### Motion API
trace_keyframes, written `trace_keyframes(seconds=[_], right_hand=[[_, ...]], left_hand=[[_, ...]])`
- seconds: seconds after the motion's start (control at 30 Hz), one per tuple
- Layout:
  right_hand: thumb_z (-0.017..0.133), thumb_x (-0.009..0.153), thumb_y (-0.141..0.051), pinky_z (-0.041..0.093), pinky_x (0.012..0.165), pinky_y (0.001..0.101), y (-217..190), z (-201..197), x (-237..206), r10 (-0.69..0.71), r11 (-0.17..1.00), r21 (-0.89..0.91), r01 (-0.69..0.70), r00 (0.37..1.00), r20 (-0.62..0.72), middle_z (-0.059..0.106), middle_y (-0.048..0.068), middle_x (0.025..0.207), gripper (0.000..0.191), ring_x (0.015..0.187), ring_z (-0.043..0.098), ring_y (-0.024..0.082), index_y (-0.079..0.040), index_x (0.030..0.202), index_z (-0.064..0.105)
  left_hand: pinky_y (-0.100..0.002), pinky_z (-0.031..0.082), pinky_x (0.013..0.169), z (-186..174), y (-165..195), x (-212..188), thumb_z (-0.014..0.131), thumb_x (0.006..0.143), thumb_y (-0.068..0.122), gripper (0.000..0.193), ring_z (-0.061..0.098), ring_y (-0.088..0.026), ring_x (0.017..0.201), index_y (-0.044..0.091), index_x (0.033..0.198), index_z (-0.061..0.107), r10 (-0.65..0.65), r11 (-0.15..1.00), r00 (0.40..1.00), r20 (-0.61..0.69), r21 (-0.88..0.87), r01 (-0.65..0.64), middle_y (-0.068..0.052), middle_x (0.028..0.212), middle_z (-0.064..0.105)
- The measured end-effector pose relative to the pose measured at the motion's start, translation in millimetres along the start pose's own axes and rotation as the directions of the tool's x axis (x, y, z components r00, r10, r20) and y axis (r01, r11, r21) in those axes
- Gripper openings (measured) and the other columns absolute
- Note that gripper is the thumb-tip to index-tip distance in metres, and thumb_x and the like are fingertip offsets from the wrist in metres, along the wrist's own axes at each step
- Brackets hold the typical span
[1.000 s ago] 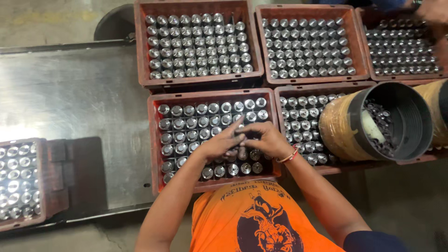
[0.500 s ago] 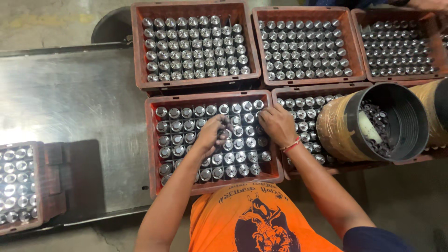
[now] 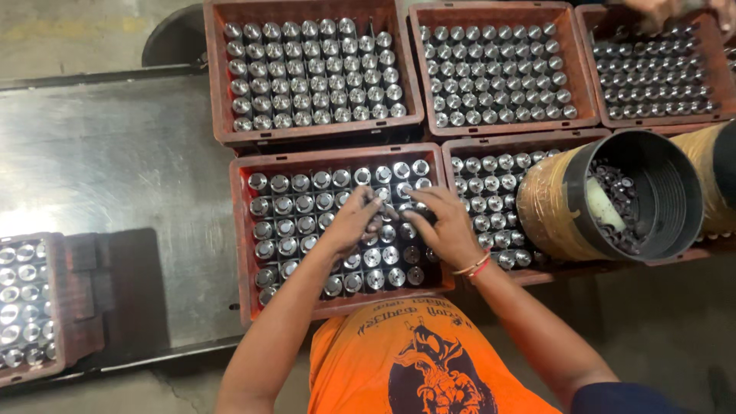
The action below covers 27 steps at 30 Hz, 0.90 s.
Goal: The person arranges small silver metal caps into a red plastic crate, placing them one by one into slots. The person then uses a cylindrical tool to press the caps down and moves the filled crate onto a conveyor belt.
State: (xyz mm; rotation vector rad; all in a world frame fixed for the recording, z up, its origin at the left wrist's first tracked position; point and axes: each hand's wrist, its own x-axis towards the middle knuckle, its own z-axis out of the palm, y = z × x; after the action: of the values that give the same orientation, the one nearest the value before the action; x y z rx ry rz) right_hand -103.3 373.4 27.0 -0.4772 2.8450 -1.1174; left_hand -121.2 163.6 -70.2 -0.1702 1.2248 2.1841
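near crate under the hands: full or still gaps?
Nearly full. The crate holds rows of upright metal cylinders; the spot under both hands is hidden.

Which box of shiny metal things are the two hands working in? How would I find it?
Start at the big black barrel lying on its side at the right. Two boxes to its left sits a reddish-brown crate of upright silver cylinders, nearest the orange shirt. It is the only crate with the left hand and right hand inside it.

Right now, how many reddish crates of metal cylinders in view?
6: top left, top middle, top right, centre under both hands, right of it behind the drum, far left edge. More may lie off-frame.
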Motion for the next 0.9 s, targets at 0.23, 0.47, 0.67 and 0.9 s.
trace_keyframes(seconds=[0.23, 0.47, 0.67, 0.9], right_hand=[[0.082, 0.082, -0.021, 0.057, 0.077, 0.0351, -6, 21, -1, -0.046, 0.995, 0.087, 0.037, 0.994, 0.098, 0.077, 0.013, 0.094, 0.027, 0.085, 0.074, 0.025, -0.001, 0.099, 0.076], [0.077, 0.089, -0.017, 0.057, 0.077, 0.0359, 28, -14, 10, -0.021, 0.995, -0.096, 0.012, 0.995, -0.097, 0.075, 0.014, 0.094, 0.017, 0.085, 0.073, 0.028, -0.002, 0.096, 0.075], [0.070, 0.085, -0.008, 0.054, 0.071, 0.0423, 38, -16, 5, -0.248, 0.914, -0.314, 0.256, 0.966, 0.066, 0.069, 0.015, 0.085, 0.008, 0.081, 0.067, 0.033, -0.003, 0.088, 0.075], [0.072, 0.089, -0.014, 0.053, 0.065, 0.0394, 48, -2, 14, -0.150, 0.884, -0.438, 0.163, 0.987, 0.064, 0.071, 0.008, 0.081, 0.008, 0.075, 0.065, 0.025, -0.009, 0.090, 0.077]], left_hand=[[-0.017, 0.030, 0.042, 6, -4, -14, 0.053, 0.108, 0.026, 0.018, 0.044, -0.003, 0.054, 0.016, 0.100, 0.040, -0.069, 0.961, 0.986, 0.153, 0.276, 0.025, 0.003, 0.074, 0.051], [-0.021, 0.032, 0.039, 15, 15, -9, 0.045, 0.106, 0.026, 0.016, 0.043, -0.008, 0.047, 0.012, 0.105, 0.039, -0.089, 0.977, 0.995, -0.038, 0.193, 0.095, -0.009, 0.073, 0.066], [-0.020, 0.034, 0.042, 5, 14, -13, 0.043, 0.110, 0.027, 0.018, 0.042, -0.006, 0.051, 0.008, 0.110, 0.042, 0.019, 0.994, 0.999, -0.032, 0.106, -0.015, -0.011, 0.078, 0.066], [-0.020, 0.032, 0.041, 1, 13, -12, 0.043, 0.108, 0.029, 0.020, 0.040, -0.006, 0.051, 0.009, 0.106, 0.043, 0.073, 0.994, 0.991, -0.117, 0.092, -0.062, -0.010, 0.077, 0.065]])
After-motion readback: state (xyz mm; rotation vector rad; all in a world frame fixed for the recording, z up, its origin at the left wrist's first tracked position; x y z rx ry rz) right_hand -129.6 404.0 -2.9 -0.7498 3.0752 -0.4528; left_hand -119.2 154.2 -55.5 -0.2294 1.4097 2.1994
